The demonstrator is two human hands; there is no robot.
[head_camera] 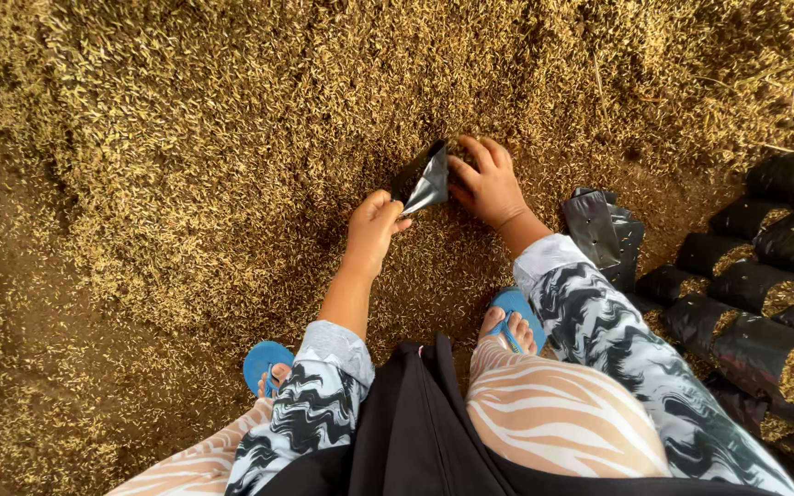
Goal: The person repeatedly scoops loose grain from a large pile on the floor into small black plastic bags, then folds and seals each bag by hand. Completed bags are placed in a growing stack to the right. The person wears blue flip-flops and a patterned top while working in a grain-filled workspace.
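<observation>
A small black plastic bag (424, 180) lies with its mouth against a heap of golden husks (232, 119). My left hand (374, 230) pinches the bag's near edge with closed fingers. My right hand (484, 184) rests with fingers spread on the husks just right of the bag's mouth, touching the bag's side. Whether any husks are inside the bag is hidden.
A flat stack of empty black bags (604, 234) lies to the right of my right arm. Several filled black bags (765, 303), packed with husks, are stacked on their sides at the far right. My feet in blue sandals (512, 308) stand on brown ground.
</observation>
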